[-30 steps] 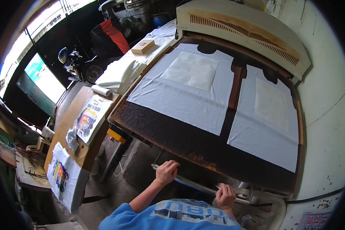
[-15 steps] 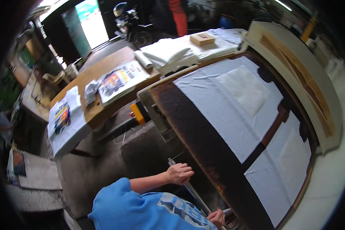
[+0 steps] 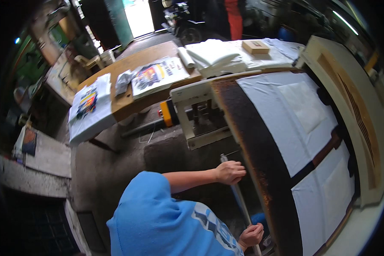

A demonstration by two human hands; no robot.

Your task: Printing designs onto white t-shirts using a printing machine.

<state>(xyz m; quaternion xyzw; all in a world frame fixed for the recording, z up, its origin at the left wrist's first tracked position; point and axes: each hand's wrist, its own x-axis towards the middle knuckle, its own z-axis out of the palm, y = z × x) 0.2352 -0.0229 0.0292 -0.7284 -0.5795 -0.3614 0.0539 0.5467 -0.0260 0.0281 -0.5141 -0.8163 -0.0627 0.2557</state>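
Both my hands grip a long metal bar (image 3: 240, 200) beside the near left edge of a large dark press bed (image 3: 260, 141). My left hand (image 3: 230, 172) is closed around its upper part, near the far end. Lower down, my right hand (image 3: 251, 234) is also closed on the bar. Two white cloth pieces lie spread on the bed: a far cloth (image 3: 264, 102) and a near cloth (image 3: 305, 213). A paler square sheet (image 3: 304, 104) rests on the far cloth, and another pale sheet (image 3: 338, 190) on the near one.
Along the right rises a cream panel (image 3: 328, 55). A white metal frame (image 3: 192, 91) shows left of the bed. Behind stands a wooden table (image 3: 158, 51) with printed shirts (image 3: 158, 77). A small box (image 3: 255, 47) sits on white cloth; a motorcycle (image 3: 187, 25) stands farther back.
The press bed has slid right toward the cream panel, uncovering more of the white frame. My hands moved right with the bar, still gripping it. The whole view has also shifted.
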